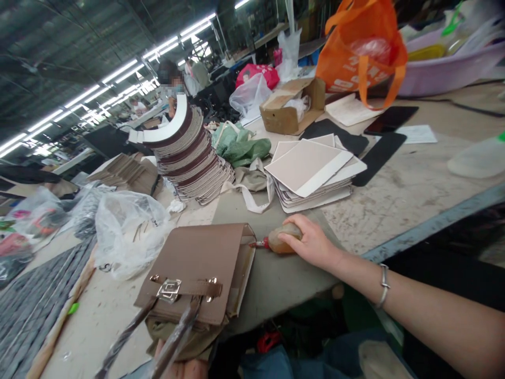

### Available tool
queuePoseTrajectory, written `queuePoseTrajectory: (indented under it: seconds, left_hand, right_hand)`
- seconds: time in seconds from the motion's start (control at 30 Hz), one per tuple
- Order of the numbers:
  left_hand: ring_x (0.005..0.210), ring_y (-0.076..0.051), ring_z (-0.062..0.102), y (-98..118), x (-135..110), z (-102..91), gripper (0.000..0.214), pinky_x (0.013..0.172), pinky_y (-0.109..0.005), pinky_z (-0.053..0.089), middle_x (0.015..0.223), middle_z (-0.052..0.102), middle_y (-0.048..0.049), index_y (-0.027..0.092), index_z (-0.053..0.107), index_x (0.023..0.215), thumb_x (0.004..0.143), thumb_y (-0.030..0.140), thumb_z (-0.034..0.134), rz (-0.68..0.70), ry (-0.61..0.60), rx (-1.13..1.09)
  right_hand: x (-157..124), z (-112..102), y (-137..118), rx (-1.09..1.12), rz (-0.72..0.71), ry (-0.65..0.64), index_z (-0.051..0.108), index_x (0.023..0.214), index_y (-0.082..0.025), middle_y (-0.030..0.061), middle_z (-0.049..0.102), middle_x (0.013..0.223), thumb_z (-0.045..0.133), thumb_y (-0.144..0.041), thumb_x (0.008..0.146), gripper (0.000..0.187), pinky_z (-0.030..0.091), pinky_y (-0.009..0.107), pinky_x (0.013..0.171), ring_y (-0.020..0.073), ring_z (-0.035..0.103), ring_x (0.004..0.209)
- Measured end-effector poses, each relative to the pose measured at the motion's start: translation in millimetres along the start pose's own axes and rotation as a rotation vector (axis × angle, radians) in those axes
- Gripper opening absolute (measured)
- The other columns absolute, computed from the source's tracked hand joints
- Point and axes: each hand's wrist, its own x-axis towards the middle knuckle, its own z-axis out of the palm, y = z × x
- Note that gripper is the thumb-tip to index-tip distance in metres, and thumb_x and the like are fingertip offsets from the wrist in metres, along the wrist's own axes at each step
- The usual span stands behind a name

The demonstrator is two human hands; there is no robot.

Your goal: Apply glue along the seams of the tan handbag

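Note:
A brown handbag point(201, 245) with a flap and a silver buckle point(169, 289) lies on the grey-green mat point(284, 284) at the table's front edge. Its wrapped handles hang toward me. My left hand point(187, 369) is at the lower edge of the view, closed on the bag's near end, largely hidden by fabric and a handle. In my right hand point(311, 242) is a squeeze bottle point(284, 238) of amber contents, lying sideways. Its red-collared nozzle points left, at the open side edge of the bag.
Behind the mat are a stack of pale panels point(311, 163) and a tall pile of curved pieces point(193, 152). A clear plastic bag point(128, 226) lies left. Farther back stand a cardboard box point(284, 110), an orange bag point(363, 47) and a purple basin point(442, 68). A person point(171, 84) is beyond.

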Motion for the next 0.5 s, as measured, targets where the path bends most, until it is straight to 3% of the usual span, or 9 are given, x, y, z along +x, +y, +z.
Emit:
queuePoseTrajectory:
  seconds: [0.13, 0.27, 0.4, 0.5]
  left_hand:
    - [0.11, -0.025, 0.062, 48.0, -23.0, 30.5, 0.041, 0.098, -0.048, 0.045, 0.116, 0.068, -0.0006, 0.037, 0.055, 0.126, 0.087, 0.03, 0.048, 0.027, 0.101, -0.103]
    - [0.092, -0.023, 0.069, 84.7, -33.6, 97.9, 0.037, 0.09, -0.049, 0.051, 0.102, 0.073, -0.0026, 0.029, 0.059, 0.122, 0.087, 0.019, 0.048, 0.192, 0.324, 0.047]
    - [0.074, -0.019, 0.071, 91.9, -5.7, 154.0, 0.029, 0.083, -0.041, 0.057, 0.084, 0.075, -0.0009, 0.02, 0.066, 0.105, 0.081, 0.009, 0.054, 0.268, 0.517, 0.188]
    - [0.066, -0.017, 0.068, 88.4, 24.1, 171.0, 0.021, 0.075, -0.035, 0.059, 0.075, 0.071, -0.0015, 0.015, 0.066, 0.094, 0.076, 0.009, 0.059, 0.285, 0.489, 0.294]
  right_hand:
    - [-7.5, -2.8, -9.2, 0.012, -0.042, -0.138, 0.055, 0.093, -0.018, 0.0044, 0.06, 0.092, 0.061, -0.027, 0.08, 0.016, 0.043, 0.032, 0.079, 0.0203, 0.057, 0.087]
    - [-17.1, -0.7, -16.7, 0.039, -0.109, -0.219, 0.054, 0.094, -0.017, 0.0053, 0.06, 0.092, 0.062, -0.025, 0.081, 0.017, 0.043, 0.032, 0.08, 0.0209, 0.057, 0.089]
    - [-23.3, 1.3, -18.8, 0.04, -0.148, -0.215, 0.053, 0.097, -0.017, 0.0062, 0.059, 0.094, 0.061, -0.025, 0.083, 0.017, 0.044, 0.032, 0.08, 0.0207, 0.057, 0.089]
    - [-26.0, -1.7, -18.7, 0.027, -0.177, -0.213, 0.052, 0.098, -0.017, 0.0065, 0.058, 0.094, 0.061, -0.026, 0.085, 0.018, 0.044, 0.032, 0.079, 0.0208, 0.057, 0.089]
